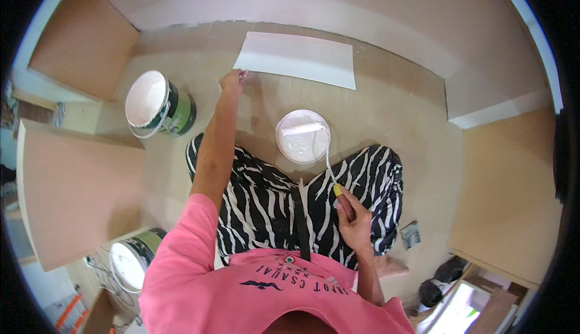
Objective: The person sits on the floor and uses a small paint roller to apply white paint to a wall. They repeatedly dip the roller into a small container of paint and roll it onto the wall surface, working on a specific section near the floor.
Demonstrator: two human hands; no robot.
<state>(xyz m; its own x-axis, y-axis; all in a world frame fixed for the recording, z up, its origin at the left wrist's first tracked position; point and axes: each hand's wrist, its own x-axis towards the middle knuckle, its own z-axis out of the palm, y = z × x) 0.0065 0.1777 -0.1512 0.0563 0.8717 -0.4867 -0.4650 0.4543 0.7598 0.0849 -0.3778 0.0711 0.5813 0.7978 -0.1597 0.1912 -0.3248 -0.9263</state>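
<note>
My left hand reaches forward with curled fingers at the near left corner of a flat white panel, apparently gripping its edge. My right hand is closed around the handle of a paint roller, which has a yellow collar and a thin bent frame. The white roller sleeve rests in a round, shallow white lid or tray wet with white paint. This tray sits on the floor just before my crossed legs.
An open green paint bucket, white inside, stands left of my knee. A second bucket is behind left. Wooden panels flank both sides, and a pale wall rises ahead. A small grey packet lies by my right foot.
</note>
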